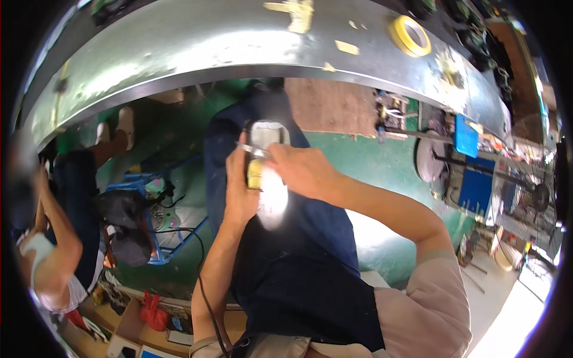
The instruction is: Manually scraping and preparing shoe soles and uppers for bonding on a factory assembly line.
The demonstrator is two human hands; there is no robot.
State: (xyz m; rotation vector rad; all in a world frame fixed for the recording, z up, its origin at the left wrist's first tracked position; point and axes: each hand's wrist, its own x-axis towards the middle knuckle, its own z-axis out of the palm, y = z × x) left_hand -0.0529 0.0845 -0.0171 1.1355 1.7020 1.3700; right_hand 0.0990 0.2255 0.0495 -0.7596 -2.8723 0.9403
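short beige sleeves [439, 298], dark navy apron [310, 286], dark blue trousers [331, 235], bare hands [304, 171].

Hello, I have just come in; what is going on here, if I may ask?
Above the lap, the left hand grips a pale oblong piece, too glary to identify. The right hand holds a slim silvery tool across it. A roll of yellow tape lies on the metal worktable ahead, and another person is at the left.
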